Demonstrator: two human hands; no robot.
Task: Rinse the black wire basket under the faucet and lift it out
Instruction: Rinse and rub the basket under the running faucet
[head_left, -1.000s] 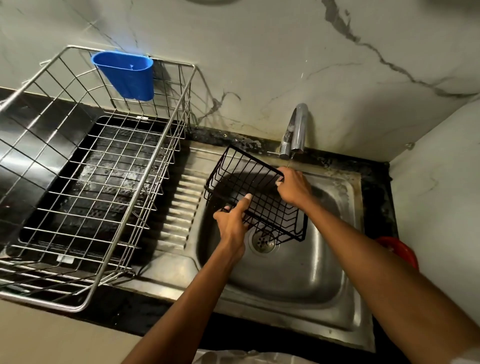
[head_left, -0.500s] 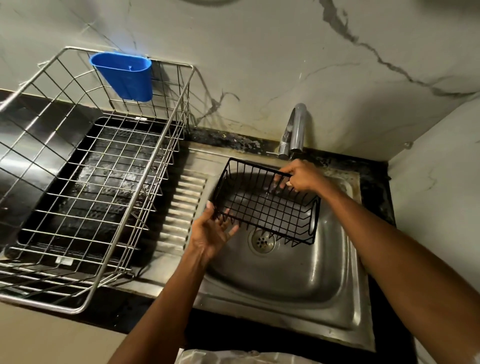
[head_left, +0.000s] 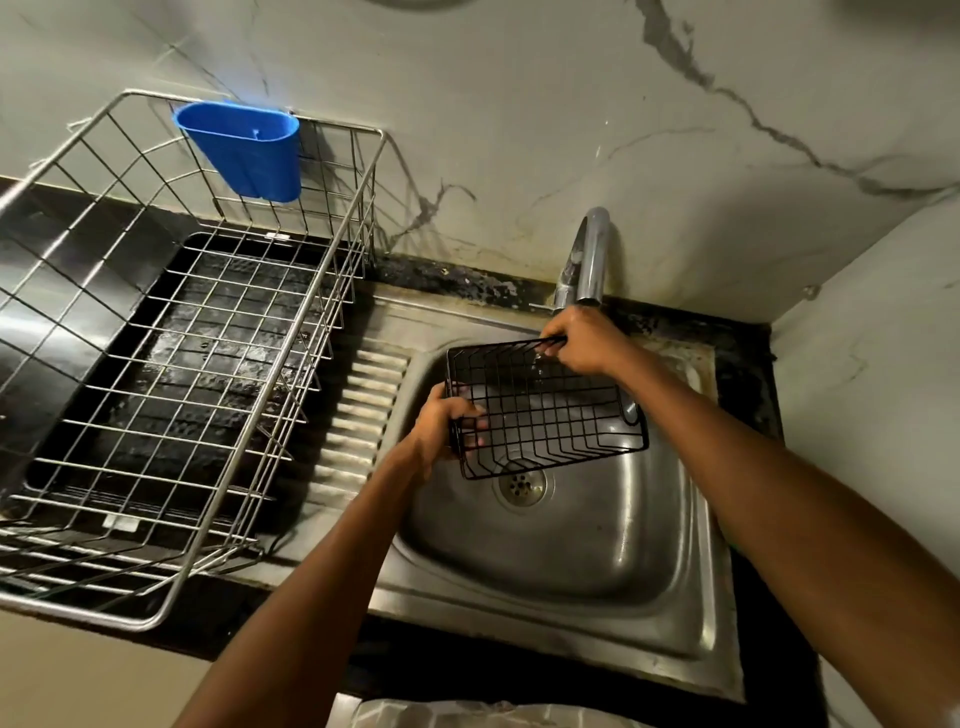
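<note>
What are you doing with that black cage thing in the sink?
A person is rinsing a black wire basket over the metal sink, just below the faucet. The left hand grips the basket's left edge and the right hand grips its far rim near the spout. The basket is held above the drain, not resting on the bottom. Beside the sink sits a big silver dish rack with a blue cup hanging on it.
</note>
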